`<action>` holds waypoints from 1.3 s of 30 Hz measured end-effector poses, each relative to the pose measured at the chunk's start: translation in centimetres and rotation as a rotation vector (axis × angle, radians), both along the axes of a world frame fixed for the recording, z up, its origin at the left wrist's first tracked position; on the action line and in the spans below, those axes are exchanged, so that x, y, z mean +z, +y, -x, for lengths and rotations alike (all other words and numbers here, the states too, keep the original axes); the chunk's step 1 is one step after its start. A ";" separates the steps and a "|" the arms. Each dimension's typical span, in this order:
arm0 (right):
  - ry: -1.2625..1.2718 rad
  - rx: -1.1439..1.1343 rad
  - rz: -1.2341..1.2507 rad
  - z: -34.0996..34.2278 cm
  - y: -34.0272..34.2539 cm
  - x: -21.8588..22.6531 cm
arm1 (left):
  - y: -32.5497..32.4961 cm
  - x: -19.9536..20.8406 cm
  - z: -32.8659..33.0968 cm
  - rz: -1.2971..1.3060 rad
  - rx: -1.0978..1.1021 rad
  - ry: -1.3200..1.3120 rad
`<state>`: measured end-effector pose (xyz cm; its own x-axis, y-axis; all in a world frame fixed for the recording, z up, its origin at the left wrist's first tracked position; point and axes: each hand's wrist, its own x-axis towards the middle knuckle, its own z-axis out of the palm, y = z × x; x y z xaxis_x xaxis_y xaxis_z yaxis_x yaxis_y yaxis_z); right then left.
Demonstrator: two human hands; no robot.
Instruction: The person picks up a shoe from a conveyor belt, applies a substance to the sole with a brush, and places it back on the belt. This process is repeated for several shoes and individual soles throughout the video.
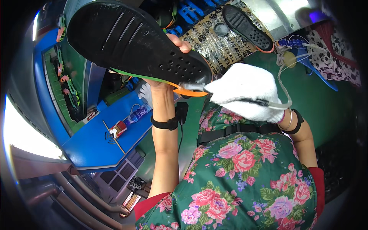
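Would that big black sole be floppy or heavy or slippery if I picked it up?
The black sole looks fairly stiff: the left hand holds it up and it doesn't visibly droop. It's probably light for its size, with many holes near one end. It might slip a bit, because its surface looks mostly smooth and slightly shiny.

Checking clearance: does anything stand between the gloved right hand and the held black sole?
Only the slim tool in the right hand, its tip at the edge of the black sole; nothing else visible.
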<state>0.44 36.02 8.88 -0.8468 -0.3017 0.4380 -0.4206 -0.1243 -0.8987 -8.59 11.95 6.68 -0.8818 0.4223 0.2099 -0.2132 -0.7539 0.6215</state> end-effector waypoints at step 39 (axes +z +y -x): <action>-0.152 -0.045 0.175 -1.9 -0.6 -0.1 | 0.1 0.0 -0.6 0.084 -0.104 -0.048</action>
